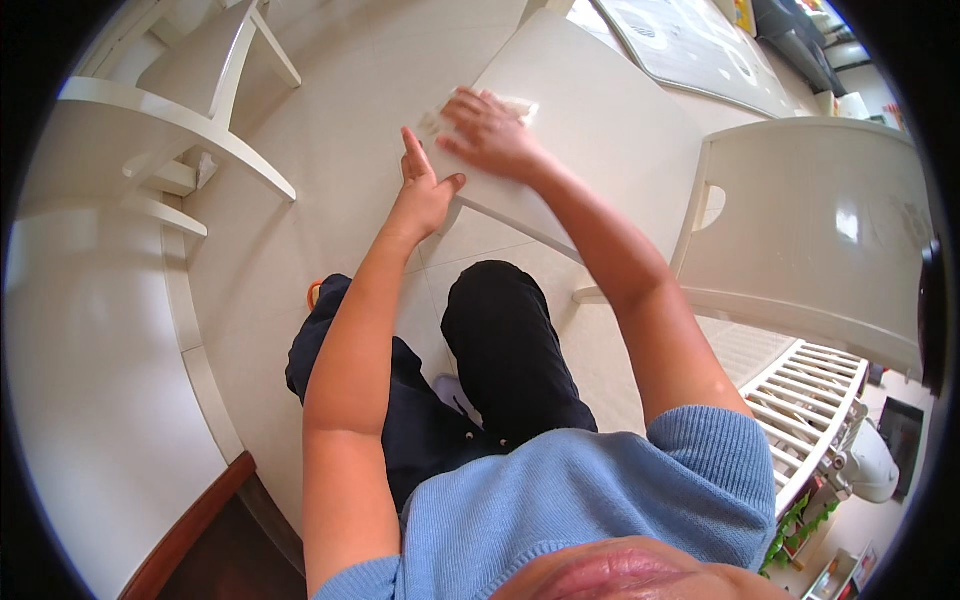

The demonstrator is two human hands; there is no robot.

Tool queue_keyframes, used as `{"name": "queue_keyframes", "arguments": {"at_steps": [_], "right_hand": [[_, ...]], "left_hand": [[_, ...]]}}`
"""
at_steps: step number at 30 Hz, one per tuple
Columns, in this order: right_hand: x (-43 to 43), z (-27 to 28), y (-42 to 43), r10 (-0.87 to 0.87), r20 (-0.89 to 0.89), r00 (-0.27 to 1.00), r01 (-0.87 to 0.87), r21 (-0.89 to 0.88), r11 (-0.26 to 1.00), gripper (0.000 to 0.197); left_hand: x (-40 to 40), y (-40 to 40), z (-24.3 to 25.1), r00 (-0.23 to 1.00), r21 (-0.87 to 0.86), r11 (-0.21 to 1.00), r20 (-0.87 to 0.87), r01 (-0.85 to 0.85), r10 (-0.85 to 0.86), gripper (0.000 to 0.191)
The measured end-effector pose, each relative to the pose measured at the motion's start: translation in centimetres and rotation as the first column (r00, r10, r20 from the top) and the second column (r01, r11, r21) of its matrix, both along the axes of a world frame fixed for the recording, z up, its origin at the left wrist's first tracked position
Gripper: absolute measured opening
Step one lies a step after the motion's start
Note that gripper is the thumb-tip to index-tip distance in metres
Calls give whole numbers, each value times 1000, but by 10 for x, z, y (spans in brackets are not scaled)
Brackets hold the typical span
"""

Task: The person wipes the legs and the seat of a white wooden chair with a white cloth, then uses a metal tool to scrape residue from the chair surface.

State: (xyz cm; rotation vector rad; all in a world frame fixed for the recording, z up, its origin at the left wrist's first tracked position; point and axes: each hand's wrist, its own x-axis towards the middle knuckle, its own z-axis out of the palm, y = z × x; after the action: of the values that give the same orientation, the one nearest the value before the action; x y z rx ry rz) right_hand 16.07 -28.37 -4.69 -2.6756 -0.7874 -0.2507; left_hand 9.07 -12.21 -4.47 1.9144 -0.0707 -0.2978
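My right hand [491, 139] lies flat, palm down and slightly blurred, on a white wipe or cloth [527, 109] on a pale chair seat [592, 97]. Parts of the wipe show beyond both sides of the hand, while the rest is hidden under the palm. At the seat's near left corner is my left hand [425, 187], fingers stretched along the edge and thumb apart. It holds nothing; whether its palm presses the edge is hidden. The chair's curved backrest [795, 225], with a half-round cutout, rises to the right.
Another white chair [172, 127] stands on the left beside a white panel [90, 337]. Below it is a dark wooden edge [187, 525]. My knees [499, 322] are close under the seat. A white slatted rail [810, 397] and a patterned mat [690, 45] lie further right.
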Motion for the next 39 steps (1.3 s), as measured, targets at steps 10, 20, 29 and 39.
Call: {"name": "queue_keyframes", "arguments": {"at_steps": [10,20,29,39], "right_hand": [[-129,-1,-98,-301,-61,952,292,-119,949,69],[22,-10,-177,-790,-164,590,785,-112,609,99],[7,-4,-11,-255,-104,961,250,-60,966,80],[-225,7,-93,-240,-61,969,229,-149,962,65]], "left_hand": [[-5,-1,11,998,1,1000,-52,-21,21,96],[-3,-5,-3,1000,70,998,30,-8,6,94],[-2,-2,-3,998,50,998,58,30,-33,94],[3,2,-13,988,77,997,154,-10,-2,94]]}}
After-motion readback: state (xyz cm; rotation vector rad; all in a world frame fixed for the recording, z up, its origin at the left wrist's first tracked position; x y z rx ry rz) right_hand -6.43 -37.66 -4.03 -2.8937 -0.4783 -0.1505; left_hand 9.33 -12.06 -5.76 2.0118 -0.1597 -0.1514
